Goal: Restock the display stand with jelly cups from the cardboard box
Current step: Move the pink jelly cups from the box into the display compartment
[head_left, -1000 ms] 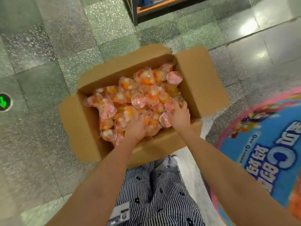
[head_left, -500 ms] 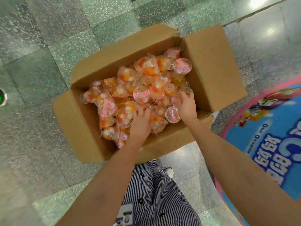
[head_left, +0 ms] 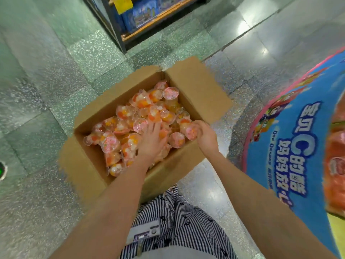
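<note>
Gripping glossy jelly cup (head_left: 191, 132), right hand (head_left: 206, 137)

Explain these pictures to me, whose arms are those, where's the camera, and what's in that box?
No machine here: a person wears one camera on the head, looking down, so the arms are the person's own. On the tiled floor stands an open box full of jelly cups, clear with orange and pink filling. The left hand lies flat on the pile, fingers straight. The right hand curls round one cup by the box's right side. The blue and pink stand on the right is likely the one to restock. A shelf shows at the top.
</note>
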